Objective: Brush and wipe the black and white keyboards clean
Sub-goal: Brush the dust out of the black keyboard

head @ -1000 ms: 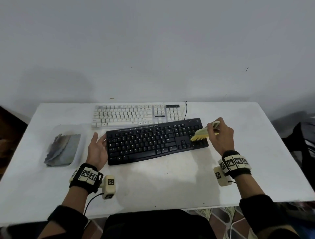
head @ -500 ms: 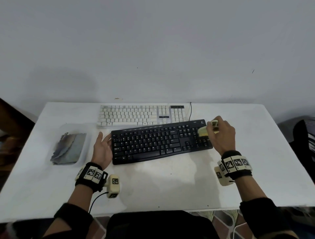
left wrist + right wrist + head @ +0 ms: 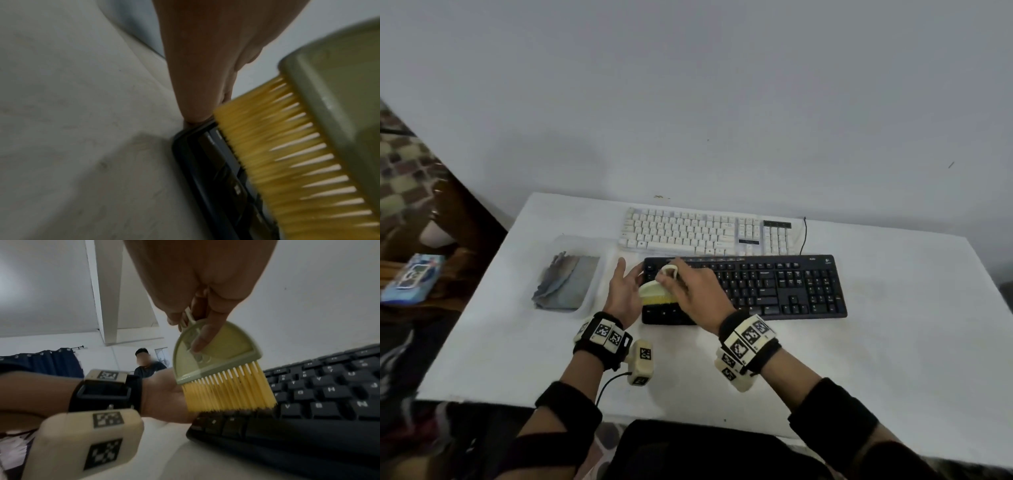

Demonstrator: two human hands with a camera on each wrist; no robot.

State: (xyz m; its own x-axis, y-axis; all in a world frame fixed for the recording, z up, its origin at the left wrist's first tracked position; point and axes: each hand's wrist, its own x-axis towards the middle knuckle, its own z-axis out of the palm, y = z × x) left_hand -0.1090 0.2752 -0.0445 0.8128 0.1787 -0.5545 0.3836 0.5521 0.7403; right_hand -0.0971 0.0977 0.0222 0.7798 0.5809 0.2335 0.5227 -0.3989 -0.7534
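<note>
The black keyboard (image 3: 774, 286) lies across the white table (image 3: 893, 359), and the white keyboard (image 3: 698, 231) sits just behind it. My right hand (image 3: 688, 284) grips a pale green brush (image 3: 652, 291) by its handle. Its yellow bristles (image 3: 228, 391) touch the keys at the black keyboard's (image 3: 318, 402) left end. With straight fingers, my left hand (image 3: 625, 289) rests against that keyboard's left edge (image 3: 185, 154), right beside the brush (image 3: 287, 146).
A clear tray (image 3: 599, 274) with a grey cloth (image 3: 566, 286) in it stands left of the keyboards. A black cable (image 3: 804, 236) runs from the white keyboard. A person (image 3: 147, 365) sits far off. A blue packet (image 3: 412, 277) lies off the table's left side.
My right hand has carried the brush from the black keyboard's right end across to its left end. The left hand has stayed at the left edge. The head view has turned left.
</note>
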